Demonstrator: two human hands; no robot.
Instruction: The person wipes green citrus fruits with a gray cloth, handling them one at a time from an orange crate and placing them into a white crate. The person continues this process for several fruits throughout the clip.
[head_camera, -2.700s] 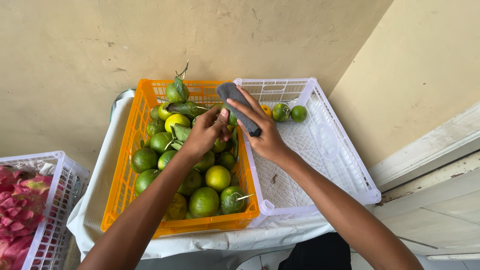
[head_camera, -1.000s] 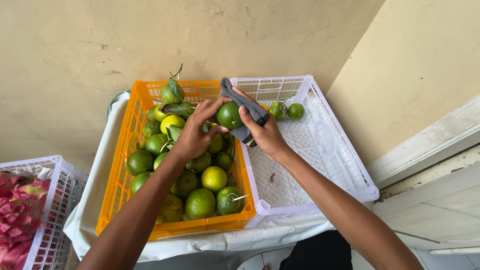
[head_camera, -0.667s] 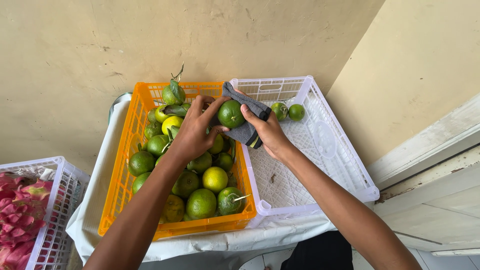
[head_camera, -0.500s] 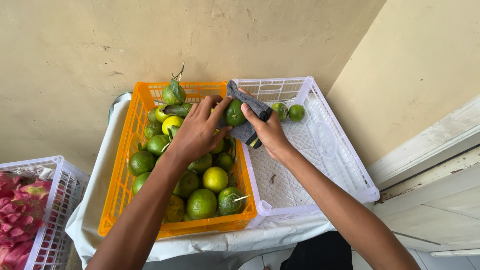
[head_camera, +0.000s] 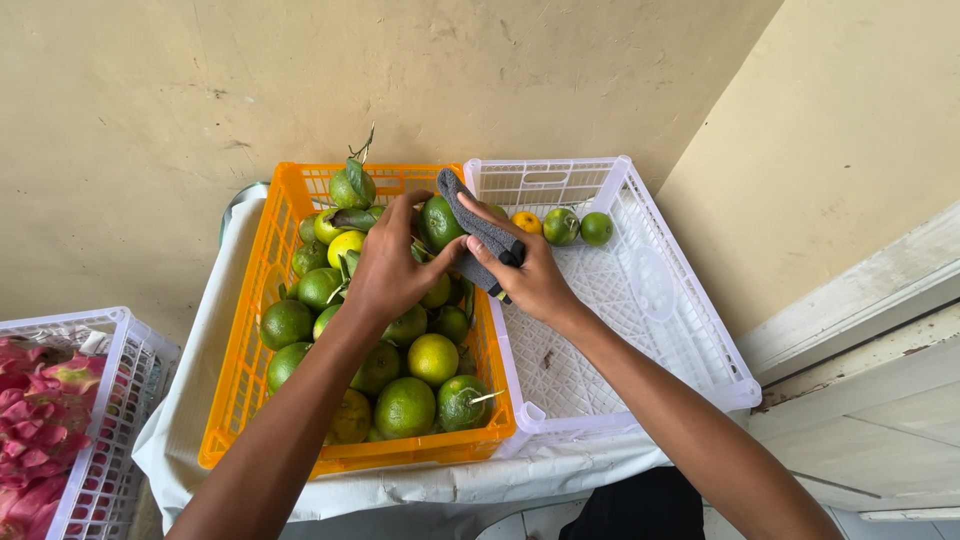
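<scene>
Orange (head_camera: 438, 222) gripped by left hand (head_camera: 390, 265); right hand (head_camera: 525, 275) presses grey cloth (head_camera: 478, 232) onto it.

There is one camera, worn on the person's head. It looks steeply down and forward, toward the wall at 12 o'clock. It sits close, about an arm away, above the orange crate (head_camera: 250, 370) and the white crate (head_camera: 690, 330).

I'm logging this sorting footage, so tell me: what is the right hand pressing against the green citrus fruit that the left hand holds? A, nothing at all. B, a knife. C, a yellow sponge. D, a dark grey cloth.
D: the right hand grips a dark grey cloth laid against the green citrus fruit, which the left hand holds over the orange crate.
</scene>
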